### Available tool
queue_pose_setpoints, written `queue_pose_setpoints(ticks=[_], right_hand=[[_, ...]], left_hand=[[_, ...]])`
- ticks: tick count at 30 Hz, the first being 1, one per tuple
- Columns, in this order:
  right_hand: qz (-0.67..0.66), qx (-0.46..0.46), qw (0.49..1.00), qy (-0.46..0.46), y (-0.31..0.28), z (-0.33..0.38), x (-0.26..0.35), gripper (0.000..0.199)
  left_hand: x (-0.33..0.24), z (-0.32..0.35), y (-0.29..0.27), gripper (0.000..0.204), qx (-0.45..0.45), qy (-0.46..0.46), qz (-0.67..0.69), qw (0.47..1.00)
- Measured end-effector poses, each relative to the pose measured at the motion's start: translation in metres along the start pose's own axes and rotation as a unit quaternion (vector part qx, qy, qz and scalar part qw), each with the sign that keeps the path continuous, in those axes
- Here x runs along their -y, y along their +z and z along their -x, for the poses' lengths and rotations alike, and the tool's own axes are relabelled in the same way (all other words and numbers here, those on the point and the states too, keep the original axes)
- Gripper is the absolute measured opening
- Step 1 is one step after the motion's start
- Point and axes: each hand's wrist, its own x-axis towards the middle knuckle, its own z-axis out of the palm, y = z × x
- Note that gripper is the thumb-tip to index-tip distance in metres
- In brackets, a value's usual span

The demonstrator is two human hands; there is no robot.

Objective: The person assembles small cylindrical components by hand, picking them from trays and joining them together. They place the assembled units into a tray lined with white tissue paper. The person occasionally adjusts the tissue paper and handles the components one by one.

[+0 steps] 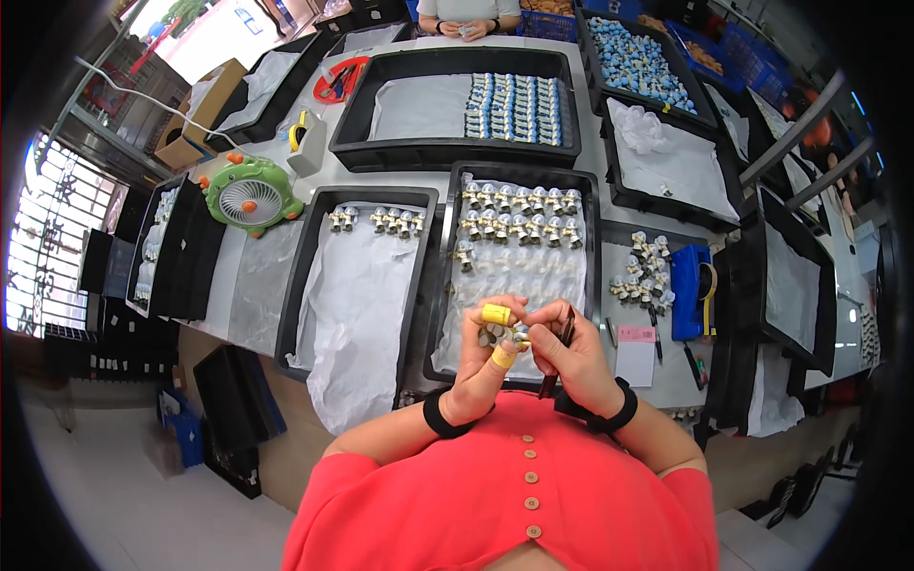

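Observation:
My left hand (473,369), with yellow tape on two fingers, pinches a small white and gold figurine (521,335) in front of my chest. The fingers hide most of it. Facing it, my right hand (583,364) has its thumb and forefinger against the figurine. A dark, slim pen-like tool (568,328) is held in that same hand, slanting upward. Both hands are over the near end of a black tray (592,257) lined with white sheet. Rows of similar figurines (521,228) stand in its far part.
Left is another lined tray (309,247) with several figurines, then a green fan (249,198). Loose figurines (643,276), a notepad (635,364) and a blue tape dispenser (689,295) lie right. A large tray (452,157) holds blue-white figurines; a person (468,11) sits beyond.

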Motion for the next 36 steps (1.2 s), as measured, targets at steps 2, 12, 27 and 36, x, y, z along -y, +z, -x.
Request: queue_pose_setpoints(ticks=[2, 12, 27, 36], right_hand=[[-0.003, -0.014, 1.0, 0.01, -0.003, -0.001, -0.001, 0.015], [0.01, -0.026, 1.0, 0.009, -0.011, -0.001, 0.003, 0.018], [0.31, -0.009, 0.948, -0.07, -0.02, 0.017, 0.012, 0.048], [0.336, -0.069, 0.929, -0.141, -0.009, 0.024, -0.001, 0.037]], left_hand=[[-0.001, 0.0, -0.002, 0.03, 0.013, -0.03, -0.011, 0.999], [-0.006, 0.004, -0.005, 0.032, 0.021, -0.106, -0.018, 0.994], [0.003, 0.01, -0.008, 0.041, -0.061, -0.18, 0.017, 0.982], [-0.002, 0.006, -0.006, 0.045, -0.048, -0.189, -0.049, 0.979]])
